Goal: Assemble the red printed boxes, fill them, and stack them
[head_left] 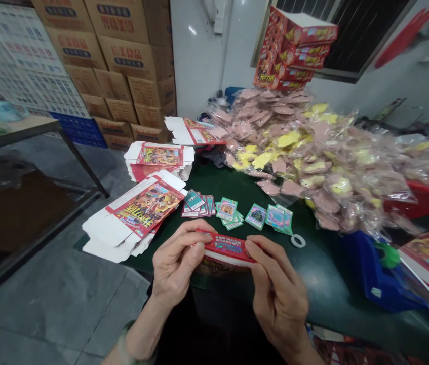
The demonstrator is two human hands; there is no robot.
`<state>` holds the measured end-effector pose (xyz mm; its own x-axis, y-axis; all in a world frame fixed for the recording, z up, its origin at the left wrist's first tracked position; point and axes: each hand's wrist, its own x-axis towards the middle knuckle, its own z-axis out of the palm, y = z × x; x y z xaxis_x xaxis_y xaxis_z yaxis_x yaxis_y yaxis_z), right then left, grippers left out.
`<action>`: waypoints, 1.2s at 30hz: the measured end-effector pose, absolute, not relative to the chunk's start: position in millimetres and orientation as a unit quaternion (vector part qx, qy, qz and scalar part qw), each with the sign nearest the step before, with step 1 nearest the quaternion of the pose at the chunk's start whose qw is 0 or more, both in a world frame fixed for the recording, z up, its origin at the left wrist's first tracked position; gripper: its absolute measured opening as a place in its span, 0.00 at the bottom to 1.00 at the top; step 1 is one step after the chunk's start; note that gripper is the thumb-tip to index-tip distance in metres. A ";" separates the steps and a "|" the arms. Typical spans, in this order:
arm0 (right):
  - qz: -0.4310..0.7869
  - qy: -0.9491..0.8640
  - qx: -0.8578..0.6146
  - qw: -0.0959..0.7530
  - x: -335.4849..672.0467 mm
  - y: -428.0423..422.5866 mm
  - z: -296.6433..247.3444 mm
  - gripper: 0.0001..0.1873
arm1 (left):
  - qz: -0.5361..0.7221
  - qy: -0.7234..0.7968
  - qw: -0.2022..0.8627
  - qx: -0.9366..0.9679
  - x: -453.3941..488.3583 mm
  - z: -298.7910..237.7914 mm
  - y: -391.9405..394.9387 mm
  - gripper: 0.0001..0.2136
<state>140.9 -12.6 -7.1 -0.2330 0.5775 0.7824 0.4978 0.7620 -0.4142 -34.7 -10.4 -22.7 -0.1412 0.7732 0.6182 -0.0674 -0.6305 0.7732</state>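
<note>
One red carton [227,247], held over near edge of green table [324,274]. Grip: left hand [178,263] with thumb and fingers closed on carton's left end; right hand [277,289] with thumb and forefinger pinching right end. Step, as judged: top flap pressed shut. Next move calls for even pressure at both ends, flap kept square. Counts: three stacks of flat cartons [138,213]; four card clusters [227,209]; one white ring [298,241]; one blue tape dispenser [374,274]; bagged pink-yellow heap [313,152], too many to count.
</note>
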 end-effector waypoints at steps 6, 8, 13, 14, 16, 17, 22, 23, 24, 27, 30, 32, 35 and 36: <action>-0.002 -0.770 -0.340 0.540 140.6 -6.7 -27.0 0.23 | 0.670 0.237 0.301 0.636 -38.5 -25.6 -0.6 0.10; 0.008 -0.762 -0.343 0.549 137.6 -3.9 -30.6 0.23 | 0.667 0.246 0.271 0.649 -37.3 -24.8 2.2 0.16; 0.043 -0.760 -0.340 0.552 141.4 -0.6 -30.1 0.23 | 0.676 0.323 0.160 0.643 -22.6 -16.5 -0.4 0.16; 0.059 -0.756 -0.355 0.546 148.1 -0.1 -29.7 0.26 | 0.682 0.351 0.141 0.626 -17.2 -14.2 -3.3 0.16; 0.083 -0.724 -0.413 0.546 171.8 1.7 -30.0 0.29 | 0.689 0.424 0.111 0.578 -5.3 -10.4 -10.1 0.16; 0.082 -0.695 -0.456 0.550 189.3 2.8 -30.9 0.27 | 0.677 0.463 0.113 0.560 0.6 -9.3 -13.2 0.16; -0.021 -0.473 -0.697 0.539 315.5 4.4 -39.6 0.15 | 0.602 0.522 0.099 0.596 27.7 -13.7 -17.2 0.17; -0.033 -0.448 -0.718 0.531 340.6 4.5 -41.4 0.16 | 0.601 0.521 0.085 0.599 32.1 -16.1 -16.1 0.18; -0.038 -0.432 -0.736 0.520 363.0 4.9 -42.9 0.16 | 0.606 0.520 0.078 0.597 35.8 -18.9 -14.8 0.20; -0.009 -0.424 -0.775 0.469 408.6 8.1 -43.1 0.14 | 0.609 0.503 0.122 0.600 43.8 -28.7 -10.2 0.28; 0.069 -0.437 -0.797 0.411 425.1 12.1 -36.2 0.10 | 0.581 0.544 0.148 0.586 47.7 -38.4 -6.6 0.32; 0.123 -0.441 -0.801 0.385 427.5 14.2 -29.7 0.10 | 0.555 0.585 0.130 0.577 47.9 -43.4 -4.5 0.28; 0.196 -0.425 -0.803 0.370 427.8 16.6 -22.8 0.13 | 0.541 0.569 0.081 0.615 44.7 -48.7 -1.6 0.22; 0.219 -0.411 -0.804 0.370 427.8 17.2 -21.9 0.13 | 0.540 0.555 0.064 0.629 43.2 -50.1 -0.8 0.21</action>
<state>427.8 17.2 -21.9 0.5657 0.8232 -0.0483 0.4990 -0.3884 -0.7747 43.2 -0.8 -50.1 -0.1996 0.7681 0.6084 0.6299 -0.3751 0.6801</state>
